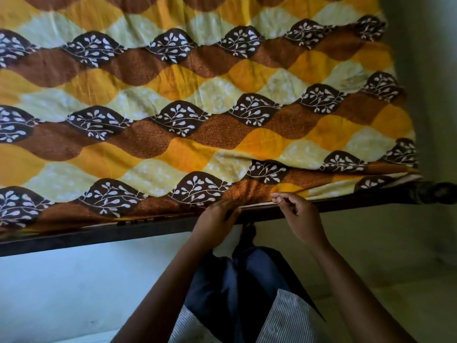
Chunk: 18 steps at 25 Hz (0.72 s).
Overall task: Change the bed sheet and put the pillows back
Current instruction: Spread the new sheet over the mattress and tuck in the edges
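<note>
Your left hand (215, 219) loses its fingertips under the sheet (197, 95) at the bed frame (99, 233) — what they grip is hidden. Whether your right hand (296, 214) pinches the hem is too small to tell. The sheet runs off the top and left edges and covers the mattress (258, 205) — only a pale sliver shows. The frame's right end is a dark blur.
</note>
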### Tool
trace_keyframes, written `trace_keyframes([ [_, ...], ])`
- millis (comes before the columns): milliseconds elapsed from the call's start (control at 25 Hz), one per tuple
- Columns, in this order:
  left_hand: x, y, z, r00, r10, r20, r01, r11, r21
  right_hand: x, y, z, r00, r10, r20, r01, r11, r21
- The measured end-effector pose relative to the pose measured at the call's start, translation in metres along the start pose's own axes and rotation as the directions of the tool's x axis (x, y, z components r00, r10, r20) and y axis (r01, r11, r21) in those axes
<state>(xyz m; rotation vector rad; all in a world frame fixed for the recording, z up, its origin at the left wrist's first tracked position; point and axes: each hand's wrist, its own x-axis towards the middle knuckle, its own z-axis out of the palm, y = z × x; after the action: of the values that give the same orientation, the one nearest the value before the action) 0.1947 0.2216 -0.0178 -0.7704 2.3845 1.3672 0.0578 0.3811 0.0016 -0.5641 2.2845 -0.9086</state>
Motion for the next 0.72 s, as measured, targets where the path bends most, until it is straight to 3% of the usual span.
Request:
trace_keyframes([
  [200,0.049,0.06,0.049,0.995,0.103,-0.017,-0.099,0.982,0.161,0.03,0.045,-0.095,0.997,-0.06,0.059,0.074,0.952,-0.297],
  [360,0.098,0.12,0.094,0.989,0.133,-0.059,-0.113,0.957,0.268,0.077,0.118,-0.174,0.961,-0.046,0.273,0.205,0.783,-0.587],
  [560,0.145,0.178,0.153,1.0,0.001,-0.017,0.006,0.924,0.383,0.132,0.161,-0.221,0.917,-0.093,0.389,0.333,0.717,-0.613],
  [720,0.16,0.193,0.167,0.989,0.101,-0.104,-0.052,0.916,0.398,0.134,0.168,-0.226,0.847,-0.336,0.413,0.53,0.603,-0.596],
])
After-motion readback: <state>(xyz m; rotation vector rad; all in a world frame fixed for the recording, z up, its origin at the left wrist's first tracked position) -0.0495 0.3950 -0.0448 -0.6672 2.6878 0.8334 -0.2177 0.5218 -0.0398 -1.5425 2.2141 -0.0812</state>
